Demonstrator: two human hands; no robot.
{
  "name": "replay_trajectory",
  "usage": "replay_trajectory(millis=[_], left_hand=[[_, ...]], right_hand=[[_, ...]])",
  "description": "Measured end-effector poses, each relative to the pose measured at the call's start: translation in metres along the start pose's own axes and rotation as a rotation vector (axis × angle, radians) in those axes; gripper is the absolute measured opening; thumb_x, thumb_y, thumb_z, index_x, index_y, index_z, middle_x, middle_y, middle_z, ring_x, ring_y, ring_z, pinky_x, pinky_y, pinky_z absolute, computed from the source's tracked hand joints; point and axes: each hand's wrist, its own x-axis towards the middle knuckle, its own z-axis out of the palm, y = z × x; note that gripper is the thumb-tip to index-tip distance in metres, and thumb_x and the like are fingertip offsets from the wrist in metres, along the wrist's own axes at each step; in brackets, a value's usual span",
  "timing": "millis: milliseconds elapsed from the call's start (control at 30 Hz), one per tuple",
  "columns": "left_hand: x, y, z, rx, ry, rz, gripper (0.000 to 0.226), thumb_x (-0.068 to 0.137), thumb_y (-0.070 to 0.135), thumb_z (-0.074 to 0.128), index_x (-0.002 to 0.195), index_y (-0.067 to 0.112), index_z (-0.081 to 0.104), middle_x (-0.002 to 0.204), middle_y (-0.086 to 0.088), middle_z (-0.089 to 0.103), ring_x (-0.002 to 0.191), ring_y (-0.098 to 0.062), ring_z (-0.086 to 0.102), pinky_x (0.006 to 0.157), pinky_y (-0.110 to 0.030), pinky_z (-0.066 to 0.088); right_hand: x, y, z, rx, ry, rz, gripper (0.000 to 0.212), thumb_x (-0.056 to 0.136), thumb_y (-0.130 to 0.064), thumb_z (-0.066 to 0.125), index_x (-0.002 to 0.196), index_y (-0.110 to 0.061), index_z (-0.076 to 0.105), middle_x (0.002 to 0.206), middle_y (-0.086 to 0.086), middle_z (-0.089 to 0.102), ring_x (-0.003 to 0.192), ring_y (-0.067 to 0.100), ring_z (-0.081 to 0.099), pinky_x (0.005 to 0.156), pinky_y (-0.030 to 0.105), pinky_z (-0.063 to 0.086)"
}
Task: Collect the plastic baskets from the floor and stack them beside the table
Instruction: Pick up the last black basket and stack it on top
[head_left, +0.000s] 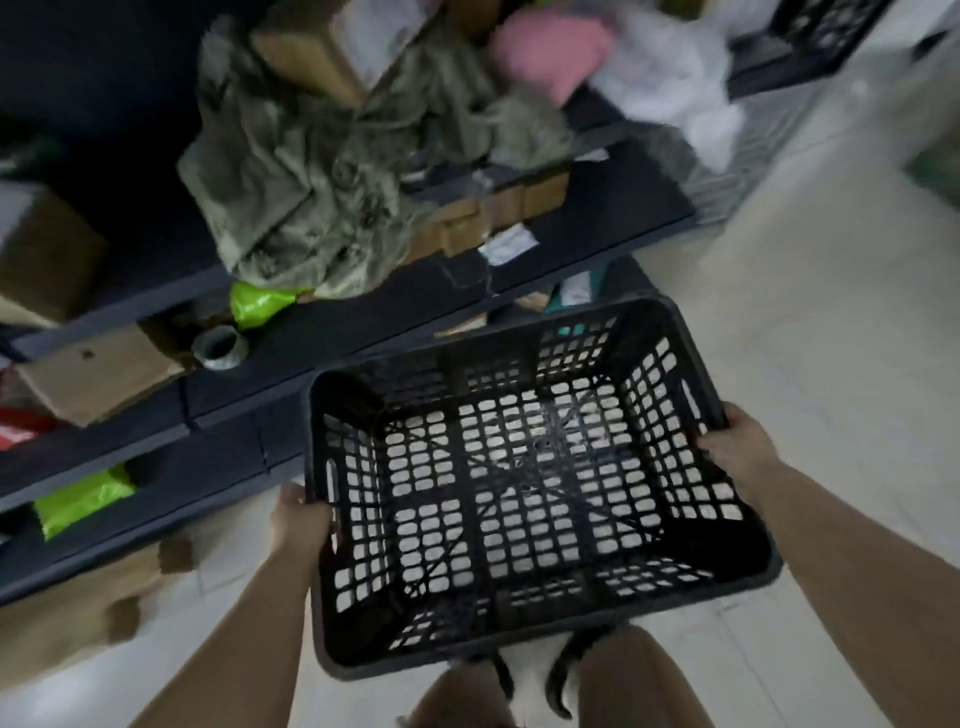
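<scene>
I hold a black plastic basket (524, 483) with latticed walls and floor in front of my legs, off the pale floor, open side up and empty. My left hand (298, 519) grips its left rim and my right hand (737, 441) grips its right rim. Another black basket (810, 41) stands at the top right, partly cut off by the frame edge. The picture is blurred.
A dark shelving unit (332, 332) runs along my left, loaded with olive-green cloth (322, 171), cardboard boxes, a pink bundle (550, 52), white plastic bags, lime-green packets and a tape roll (221, 348). Brown cardboard lies on the floor at lower left. Pale tiled floor (831, 322) stretches to the right.
</scene>
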Motion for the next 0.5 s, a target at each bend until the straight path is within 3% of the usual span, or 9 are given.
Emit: replay_trajectory(millis=[67, 133, 233, 367, 467, 500], left_hand=[[-0.029, 0.030, 0.015, 0.014, -0.019, 0.088, 0.029, 0.079, 0.007, 0.054, 0.107, 0.009, 0.045, 0.073, -0.015, 0.057, 0.068, -0.034, 0.059, 0.061, -0.043, 0.051], [-0.062, 0.066, 0.035, 0.020, -0.048, 0.143, 0.040, 0.074, 0.011, 0.058, 0.113, 0.005, 0.048, 0.075, -0.017, 0.059, 0.066, -0.033, 0.058, 0.058, -0.035, 0.045], [-0.102, 0.114, 0.072, 0.034, -0.048, 0.150, 0.033, 0.073, 0.010, 0.062, 0.105, 0.000, 0.060, 0.080, -0.019, 0.061, 0.072, -0.033, 0.058, 0.068, -0.039, 0.048], [-0.168, 0.171, 0.135, -0.005, -0.064, 0.192, 0.039, 0.076, 0.009, 0.064, 0.114, 0.000, 0.060, 0.090, -0.019, 0.061, 0.079, -0.032, 0.058, 0.074, -0.039, 0.048], [-0.207, 0.207, 0.180, -0.029, -0.088, 0.200, 0.051, 0.074, 0.008, 0.064, 0.123, -0.004, 0.056, 0.109, -0.026, 0.065, 0.094, -0.041, 0.063, 0.083, -0.043, 0.052], [-0.218, 0.219, 0.194, -0.047, -0.088, 0.202, 0.052, 0.074, 0.008, 0.064, 0.124, -0.005, 0.055, 0.107, -0.028, 0.065, 0.092, -0.043, 0.064, 0.080, -0.045, 0.053]], right_hand=[[-0.011, 0.005, -0.043, 0.014, 0.069, -0.035, 0.041, 0.076, 0.001, 0.057, 0.115, -0.011, 0.060, 0.081, 0.013, 0.060, 0.080, 0.032, 0.060, 0.069, 0.035, 0.046], [-0.011, 0.015, -0.084, 0.052, 0.120, -0.035, 0.040, 0.080, 0.006, 0.052, 0.117, -0.008, 0.059, 0.085, 0.013, 0.058, 0.080, 0.027, 0.056, 0.069, 0.030, 0.041], [-0.002, 0.038, -0.142, 0.146, 0.160, 0.004, 0.036, 0.081, 0.005, 0.051, 0.114, -0.006, 0.061, 0.082, 0.013, 0.059, 0.078, 0.027, 0.055, 0.059, 0.025, 0.046], [0.032, 0.076, -0.225, 0.269, 0.180, 0.073, 0.034, 0.076, -0.003, 0.058, 0.109, -0.009, 0.063, 0.086, 0.019, 0.066, 0.083, 0.035, 0.063, 0.084, 0.045, 0.055], [0.056, 0.097, -0.281, 0.308, 0.198, 0.088, 0.029, 0.076, 0.001, 0.061, 0.103, -0.007, 0.064, 0.074, 0.013, 0.063, 0.075, 0.031, 0.061, 0.079, 0.043, 0.054], [0.062, 0.099, -0.300, 0.316, 0.214, 0.096, 0.026, 0.075, -0.001, 0.063, 0.100, -0.006, 0.064, 0.074, 0.013, 0.063, 0.074, 0.032, 0.061, 0.077, 0.042, 0.055]])
